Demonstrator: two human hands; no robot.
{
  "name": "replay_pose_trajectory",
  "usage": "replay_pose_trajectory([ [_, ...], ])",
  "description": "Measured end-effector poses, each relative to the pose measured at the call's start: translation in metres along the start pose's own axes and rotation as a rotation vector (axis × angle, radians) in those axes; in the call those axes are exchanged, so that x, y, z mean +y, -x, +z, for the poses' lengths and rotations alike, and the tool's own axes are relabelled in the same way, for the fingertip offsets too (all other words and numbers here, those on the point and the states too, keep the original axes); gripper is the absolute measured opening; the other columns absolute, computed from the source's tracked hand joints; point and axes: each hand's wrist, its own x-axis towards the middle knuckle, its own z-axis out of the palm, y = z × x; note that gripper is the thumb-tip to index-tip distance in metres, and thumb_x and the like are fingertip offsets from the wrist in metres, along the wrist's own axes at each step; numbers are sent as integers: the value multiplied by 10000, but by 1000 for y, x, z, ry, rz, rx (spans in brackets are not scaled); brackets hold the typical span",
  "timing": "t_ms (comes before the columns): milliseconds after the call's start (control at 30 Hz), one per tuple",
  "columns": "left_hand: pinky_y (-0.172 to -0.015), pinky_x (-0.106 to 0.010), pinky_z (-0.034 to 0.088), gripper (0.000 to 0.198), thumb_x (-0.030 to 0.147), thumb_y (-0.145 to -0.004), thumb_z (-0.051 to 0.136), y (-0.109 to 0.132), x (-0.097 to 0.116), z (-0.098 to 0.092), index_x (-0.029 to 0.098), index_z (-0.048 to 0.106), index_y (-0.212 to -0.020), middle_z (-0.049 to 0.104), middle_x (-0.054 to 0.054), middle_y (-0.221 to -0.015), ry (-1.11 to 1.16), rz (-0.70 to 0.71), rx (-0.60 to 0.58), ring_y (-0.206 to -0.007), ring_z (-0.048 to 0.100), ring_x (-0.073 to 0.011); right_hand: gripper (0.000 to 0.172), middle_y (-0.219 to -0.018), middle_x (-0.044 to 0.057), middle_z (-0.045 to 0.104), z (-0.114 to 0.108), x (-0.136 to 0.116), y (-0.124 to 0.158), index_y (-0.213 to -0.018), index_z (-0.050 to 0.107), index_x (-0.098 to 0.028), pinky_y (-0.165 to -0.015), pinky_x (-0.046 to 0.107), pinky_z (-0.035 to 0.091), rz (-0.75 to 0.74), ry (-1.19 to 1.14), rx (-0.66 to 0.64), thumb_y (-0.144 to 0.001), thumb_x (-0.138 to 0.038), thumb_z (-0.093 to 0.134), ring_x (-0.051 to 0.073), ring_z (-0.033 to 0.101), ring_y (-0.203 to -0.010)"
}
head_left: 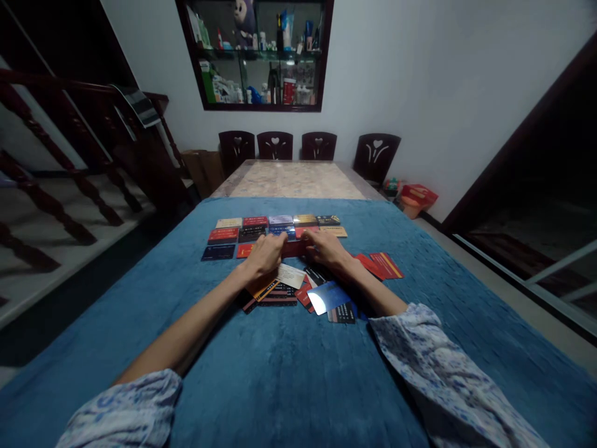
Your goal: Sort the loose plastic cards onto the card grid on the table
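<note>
Both my hands meet over a dark red card on the blue cloth. My left hand has its fingers curled onto the card's left end. My right hand pinches its right end. Beyond them lie neat rows of cards in red, black, white and gold. Under my wrists lies a loose heap of cards, among them a shiny blue one. Two red cards lie to the right of my right hand.
The blue cloth covers the near part of a long marble-topped table. Several dark chairs stand at its far end. A glass wall cabinet hangs above them. A stair railing runs on the left.
</note>
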Motion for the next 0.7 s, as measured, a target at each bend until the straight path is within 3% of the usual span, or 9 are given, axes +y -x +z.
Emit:
replay_pose_trajectory([
  [400,-888,-410,452,342,169,-893,436,4,9,7,161,463,-1234,692,-158,-1092,20,-66,-54,-1015,651,-285,401,-1097,132,717,7,-7,1,-1230,542,-178,-806,358,422,56,-15,-44,-840,-251,605,282,648,-1001],
  [700,-897,-420,461,357,116,-864,460,3,11,9,140,450,-1220,655,-164,-1122,150,-96,-40,-1073,618,-297,382,-1191,147,637,9,-6,0,-1207,543,-174,-811,356,426,43,-1,-39,-838,-249,609,283,582,-1073],
])
